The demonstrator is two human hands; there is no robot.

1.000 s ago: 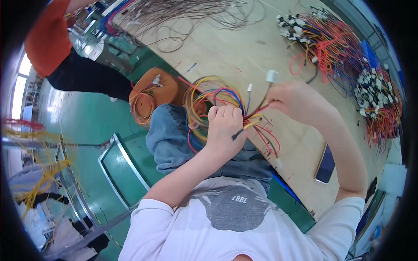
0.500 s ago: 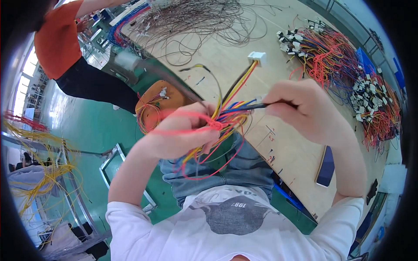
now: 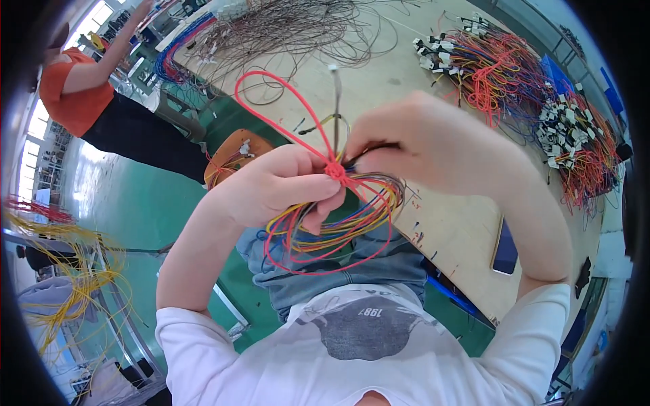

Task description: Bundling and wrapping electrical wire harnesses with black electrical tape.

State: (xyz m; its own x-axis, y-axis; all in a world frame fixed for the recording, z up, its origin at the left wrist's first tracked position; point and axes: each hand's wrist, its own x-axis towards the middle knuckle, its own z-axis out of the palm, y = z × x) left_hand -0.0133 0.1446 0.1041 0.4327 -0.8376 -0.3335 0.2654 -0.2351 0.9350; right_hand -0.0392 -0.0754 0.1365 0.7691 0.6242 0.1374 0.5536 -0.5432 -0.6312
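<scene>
A coiled wire harness [image 3: 352, 233] of red, yellow, blue and black wires hangs over my lap. My left hand [image 3: 291, 183] is closed round the coil, its thumb beside a red knot [image 3: 334, 172]. From that knot a red wire loop [image 3: 261, 78] rises up and to the left. My right hand [image 3: 406, 149] pinches a dark wire end [image 3: 379, 147] just right of the knot; its far part is hidden in the fingers. A grey lead with a small white tip [image 3: 334, 69] and a yellow-black lead [image 3: 313, 127] stick out above the hands.
A wooden table [image 3: 453, 237] bears a phone [image 3: 505, 250], a brown wire tangle [image 3: 284, 40] and harness piles [image 3: 481, 68] at right. An orange stool [image 3: 237, 149] holds another coil. A person [image 3: 81, 88] stands far left, and yellow wires [image 3: 74, 271] hang at left.
My right hand has moved left, close to the knot. The red loop now stands upright and the coil hangs more open. The white connector has gone from sight. The person at left has raised an arm.
</scene>
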